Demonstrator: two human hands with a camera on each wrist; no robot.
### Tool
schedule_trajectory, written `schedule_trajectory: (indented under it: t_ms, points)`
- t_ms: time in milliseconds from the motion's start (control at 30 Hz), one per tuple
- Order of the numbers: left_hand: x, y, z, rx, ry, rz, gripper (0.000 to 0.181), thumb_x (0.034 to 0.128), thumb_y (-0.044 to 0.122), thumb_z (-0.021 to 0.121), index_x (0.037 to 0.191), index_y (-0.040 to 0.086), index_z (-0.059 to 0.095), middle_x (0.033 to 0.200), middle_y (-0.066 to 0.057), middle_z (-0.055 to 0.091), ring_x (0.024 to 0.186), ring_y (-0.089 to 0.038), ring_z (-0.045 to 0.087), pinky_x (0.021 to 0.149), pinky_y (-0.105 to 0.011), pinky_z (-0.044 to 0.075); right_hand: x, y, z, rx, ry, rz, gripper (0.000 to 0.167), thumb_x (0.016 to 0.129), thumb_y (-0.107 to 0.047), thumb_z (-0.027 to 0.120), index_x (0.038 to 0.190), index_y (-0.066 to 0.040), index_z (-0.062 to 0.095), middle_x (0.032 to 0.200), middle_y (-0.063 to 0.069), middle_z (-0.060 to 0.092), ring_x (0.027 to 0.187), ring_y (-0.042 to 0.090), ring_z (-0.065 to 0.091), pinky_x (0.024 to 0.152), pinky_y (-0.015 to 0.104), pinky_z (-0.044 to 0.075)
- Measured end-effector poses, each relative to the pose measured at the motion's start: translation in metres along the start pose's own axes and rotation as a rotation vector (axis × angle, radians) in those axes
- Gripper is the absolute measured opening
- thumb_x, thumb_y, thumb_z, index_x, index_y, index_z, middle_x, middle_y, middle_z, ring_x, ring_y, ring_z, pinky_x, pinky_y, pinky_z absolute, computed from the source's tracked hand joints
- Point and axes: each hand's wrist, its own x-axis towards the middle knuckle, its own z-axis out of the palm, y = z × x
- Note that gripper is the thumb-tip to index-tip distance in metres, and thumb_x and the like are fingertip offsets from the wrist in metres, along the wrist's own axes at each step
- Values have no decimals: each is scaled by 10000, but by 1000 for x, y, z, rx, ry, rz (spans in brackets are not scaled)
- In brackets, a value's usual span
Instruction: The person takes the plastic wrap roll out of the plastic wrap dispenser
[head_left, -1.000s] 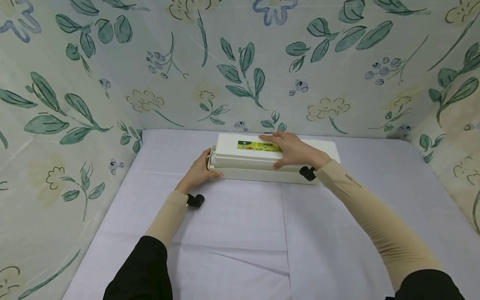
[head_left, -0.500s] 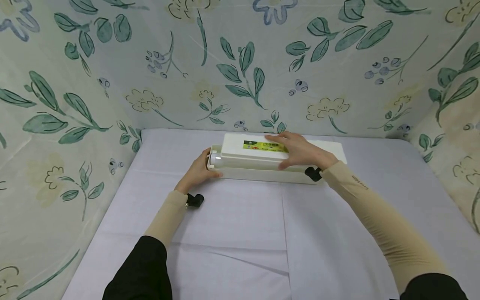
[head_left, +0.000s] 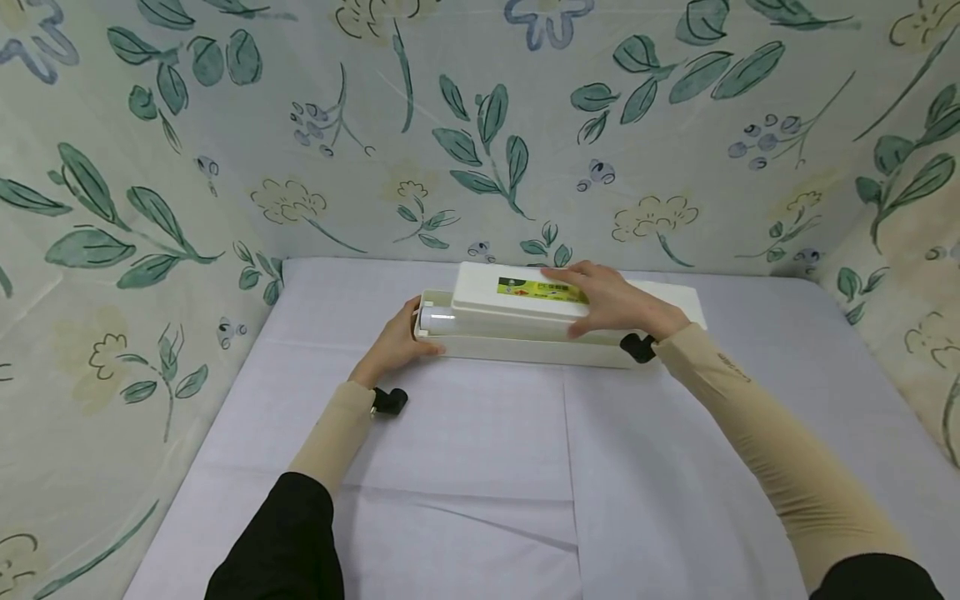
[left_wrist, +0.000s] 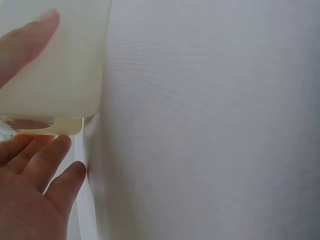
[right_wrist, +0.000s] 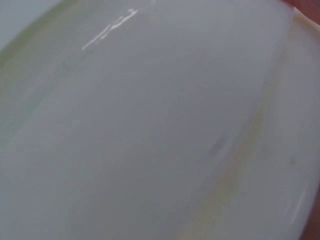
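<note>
Near the far edge of the white-covered table [head_left: 465,442], the head view shows a long white box [head_left: 517,348], its lid [head_left: 476,298] offset to the right – a pale roll [head_left: 437,319] shows at the uncovered left end. The left hand [head_left: 396,343] grips that end; the right hand [head_left: 618,298] holds the lid from above, partly over a yellow-green label [head_left: 532,289]. At the left wrist, thumb [left_wrist: 30,45] and fingers [left_wrist: 47,162] bracket the box. At the right wrist, a blurred white surface [right_wrist: 150,125] fills most of the view – the grip cannot be told there.
</note>
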Motion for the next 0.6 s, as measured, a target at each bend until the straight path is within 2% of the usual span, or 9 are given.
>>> schedule_trajectory:
  t_ms: [267,600]
  points:
    - [-1,1,0,-4,0,12,1015,732,107,833,1505,46,178,1455,-167,365,1282,-334,415,1037,-462,347,-6,6,0,0,4,25,1010,688,-238,840,1523,-250,272,1467,164,310,1259,350,329,963,599,324]
    - [-1,4,1,13,1,-28,1009,744,117,828,1504,47,168,1432,-185,398,1287,-336,419,1039,-455,348,-11,16,1,-9,3,63,1019,697,-253,835,1529,-268,248,1473,170,301,1257,359,330,968,626,309]
